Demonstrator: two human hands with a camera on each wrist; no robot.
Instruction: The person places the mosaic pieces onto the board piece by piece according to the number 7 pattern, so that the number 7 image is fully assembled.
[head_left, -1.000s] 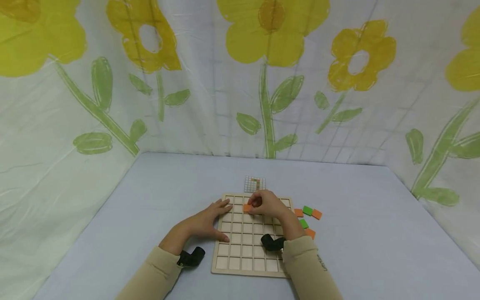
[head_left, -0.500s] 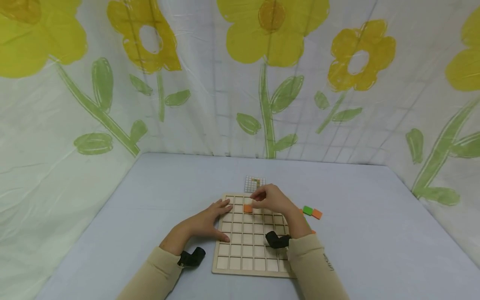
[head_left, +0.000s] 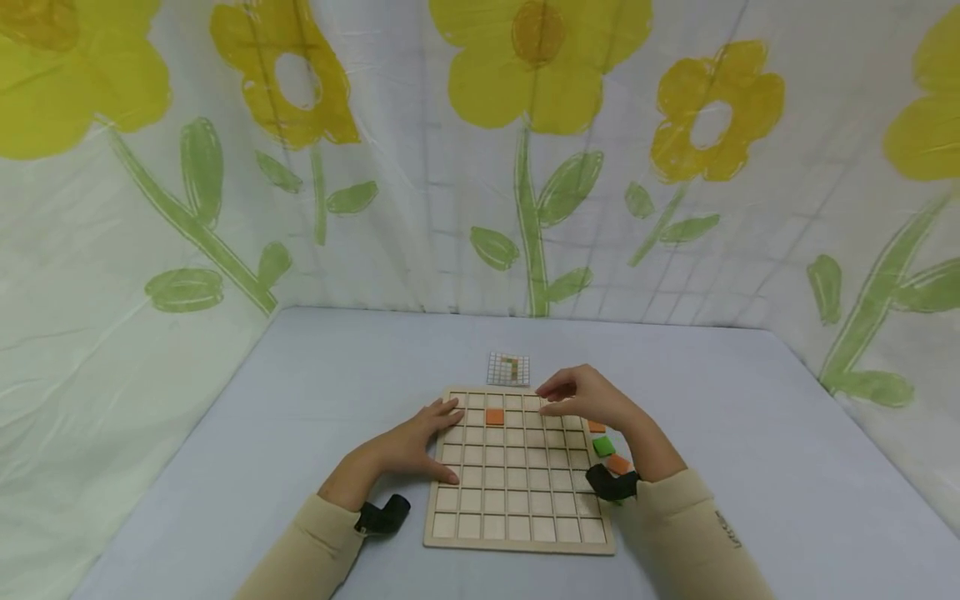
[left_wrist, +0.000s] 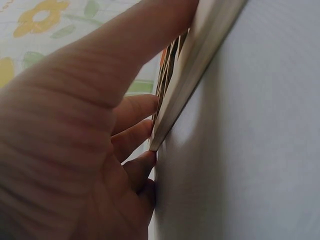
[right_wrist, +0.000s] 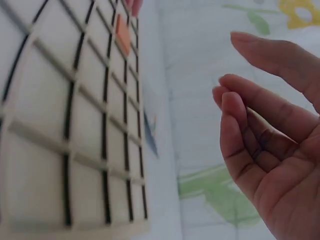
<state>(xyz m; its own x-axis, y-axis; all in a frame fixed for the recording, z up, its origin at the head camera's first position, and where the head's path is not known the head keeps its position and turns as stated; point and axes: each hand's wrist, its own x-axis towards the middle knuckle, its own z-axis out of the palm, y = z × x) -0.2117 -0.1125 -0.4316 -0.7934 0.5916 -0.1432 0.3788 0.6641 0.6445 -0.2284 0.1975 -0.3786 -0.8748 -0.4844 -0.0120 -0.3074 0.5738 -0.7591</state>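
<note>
A wooden grid board point(head_left: 517, 547) lies on the table, with one orange square tile point(head_left: 495, 417) set in a cell of its second row from the far side. Along the board's left side rests my left hand point(head_left: 401, 447), thumb and fingertips touching the frame. The left wrist view shows those fingers against the board's edge point(left_wrist: 182, 85). Over the board's far right part hovers my right hand point(head_left: 592, 398), holding nothing. In the right wrist view, thumb and fingers stand apart, and the orange tile point(right_wrist: 123, 35) shows beyond several bare cells.
Beside the board's right edge lie a green tile point(head_left: 603, 447) and an orange tile point(head_left: 618, 464), with another orange tile point(head_left: 596, 426) partly behind the right arm. A small printed grid card point(head_left: 508, 369) lies just beyond the board. A flowered curtain point(head_left: 405, 250) hangs behind the table.
My right hand has drawn away from the orange tile and moved right, leaving it in its cell. The right forearm now covers some loose tiles. My left hand stays in place.
</note>
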